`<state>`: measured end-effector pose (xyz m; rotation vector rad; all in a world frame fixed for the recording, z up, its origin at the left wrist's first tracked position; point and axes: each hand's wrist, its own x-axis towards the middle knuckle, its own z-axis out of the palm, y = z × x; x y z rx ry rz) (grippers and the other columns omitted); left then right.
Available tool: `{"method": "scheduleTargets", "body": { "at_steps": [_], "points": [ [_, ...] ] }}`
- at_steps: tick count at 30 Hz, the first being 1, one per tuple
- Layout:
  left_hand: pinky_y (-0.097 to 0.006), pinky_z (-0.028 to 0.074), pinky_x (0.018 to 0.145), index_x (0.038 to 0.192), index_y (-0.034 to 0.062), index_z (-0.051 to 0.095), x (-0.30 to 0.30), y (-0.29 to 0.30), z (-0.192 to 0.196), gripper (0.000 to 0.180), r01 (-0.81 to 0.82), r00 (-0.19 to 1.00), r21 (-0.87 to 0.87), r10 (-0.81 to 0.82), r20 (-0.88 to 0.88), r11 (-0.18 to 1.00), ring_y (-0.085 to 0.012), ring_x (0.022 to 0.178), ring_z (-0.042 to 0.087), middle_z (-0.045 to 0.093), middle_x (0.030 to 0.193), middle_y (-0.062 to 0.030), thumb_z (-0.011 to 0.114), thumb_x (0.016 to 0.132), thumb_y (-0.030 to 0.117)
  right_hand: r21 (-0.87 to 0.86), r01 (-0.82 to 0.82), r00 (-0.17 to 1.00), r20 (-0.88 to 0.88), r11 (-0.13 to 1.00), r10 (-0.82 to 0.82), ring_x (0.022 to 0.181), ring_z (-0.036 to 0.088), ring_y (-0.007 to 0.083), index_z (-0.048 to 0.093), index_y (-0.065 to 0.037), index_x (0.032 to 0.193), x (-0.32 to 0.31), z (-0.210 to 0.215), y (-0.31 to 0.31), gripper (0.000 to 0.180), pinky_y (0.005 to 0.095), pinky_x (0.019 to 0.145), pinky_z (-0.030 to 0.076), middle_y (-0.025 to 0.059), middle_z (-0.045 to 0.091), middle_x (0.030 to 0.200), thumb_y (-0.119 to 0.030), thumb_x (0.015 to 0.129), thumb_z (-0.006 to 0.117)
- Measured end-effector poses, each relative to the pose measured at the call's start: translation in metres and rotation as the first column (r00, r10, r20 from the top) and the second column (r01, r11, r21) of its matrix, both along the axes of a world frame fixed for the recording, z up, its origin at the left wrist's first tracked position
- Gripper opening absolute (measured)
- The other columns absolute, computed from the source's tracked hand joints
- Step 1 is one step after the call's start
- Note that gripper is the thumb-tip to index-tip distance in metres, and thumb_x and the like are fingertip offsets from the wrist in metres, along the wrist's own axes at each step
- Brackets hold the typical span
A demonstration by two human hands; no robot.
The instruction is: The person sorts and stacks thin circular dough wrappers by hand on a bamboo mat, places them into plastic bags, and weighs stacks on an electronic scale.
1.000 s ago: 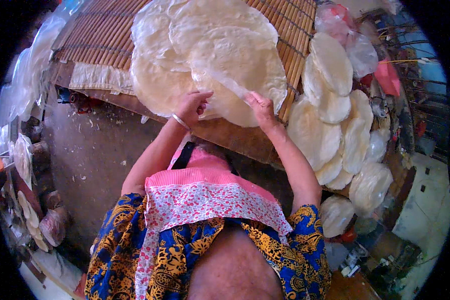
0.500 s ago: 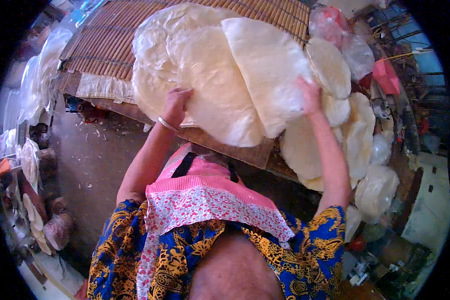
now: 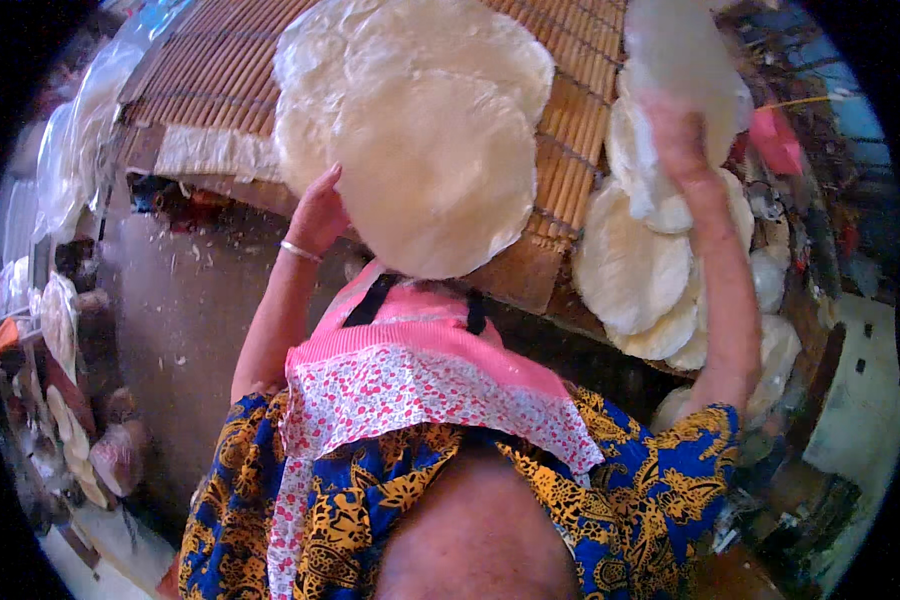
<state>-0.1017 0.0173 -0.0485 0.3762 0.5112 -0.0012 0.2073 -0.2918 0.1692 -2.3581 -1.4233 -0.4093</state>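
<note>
My left hand [image 3: 318, 208] holds the edge of a stack of thin, pale round sheets [image 3: 432, 170] that rests on a woven bamboo mat [image 3: 215, 75]. My right hand [image 3: 676, 140], raised and blurred, grips one round sheet [image 3: 682, 60] lifted to the right, over a pile of similar round sheets [image 3: 635, 265]. A thin bangle sits on my left wrist.
More round sheets [image 3: 770, 360] overlap down the right side. Clear plastic wrapping [image 3: 75, 150] lies at the mat's left end. The grey floor [image 3: 185, 320] below has scraps, and baskets and discs [image 3: 65, 420] stand at far left. A red object [image 3: 778, 140] sits at upper right.
My right hand has pulled one sheet off the stack and swung it up and to the right. My left hand stays at the stack's left edge.
</note>
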Motion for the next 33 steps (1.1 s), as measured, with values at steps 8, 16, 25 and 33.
{"method": "scheduleTargets", "body": {
  "at_steps": [8,16,25,33],
  "points": [
    [-0.047,0.045,0.079,0.120,0.0102,0.041,0.005,-0.068,0.039,0.044,-0.108,0.966,0.001,0.105,0.237,0.994,-0.0230,0.104,0.048,0.048,0.116,-0.0073,0.055,0.079,0.007,0.101,-0.074,0.926,-0.363,0.992,0.106,0.072,0.055,0.0338,0.051,-0.006,0.074,-0.180,-0.169,0.087,0.012,0.0424,0.054,0.041,0.0169,0.053,0.075,-0.015,0.079,0.046],
    [-0.039,0.047,0.076,0.123,0.0078,0.036,0.025,-0.085,0.057,0.045,-0.084,0.977,0.187,0.044,0.208,0.979,-0.0189,0.102,0.050,0.050,0.114,-0.0059,0.052,0.082,0.008,-0.044,-0.134,0.890,-0.445,0.990,0.101,0.076,0.056,0.0322,0.055,-0.006,0.075,-0.181,-0.138,0.075,0.013,0.0421,0.065,0.044,0.0122,0.058,0.078,-0.016,0.079,0.047],
    [-0.039,0.051,0.071,0.120,0.0063,0.041,0.037,-0.083,0.053,0.043,-0.110,0.973,0.127,0.081,0.216,0.986,-0.0215,0.090,0.056,0.054,0.108,-0.0085,0.051,0.078,0.002,0.079,-0.269,0.862,-0.424,0.960,0.277,0.081,0.054,0.0327,0.053,-0.003,0.080,-0.165,-0.142,0.055,0.016,0.0419,0.070,0.044,0.0155,0.056,0.080,-0.018,0.079,0.049],
    [-0.028,0.051,0.066,0.112,0.0007,0.047,0.044,-0.083,0.066,0.043,-0.143,0.988,0.381,0.107,0.114,0.913,-0.0172,0.081,0.059,0.058,0.097,-0.0086,0.047,0.070,-0.006,0.039,-0.156,0.882,-0.444,0.987,0.157,0.094,0.054,0.0350,0.050,0.001,0.107,-0.182,-0.119,0.086,0.042,0.0389,0.080,0.044,0.0210,0.057,0.100,-0.031,0.081,0.053]
  ]
}}
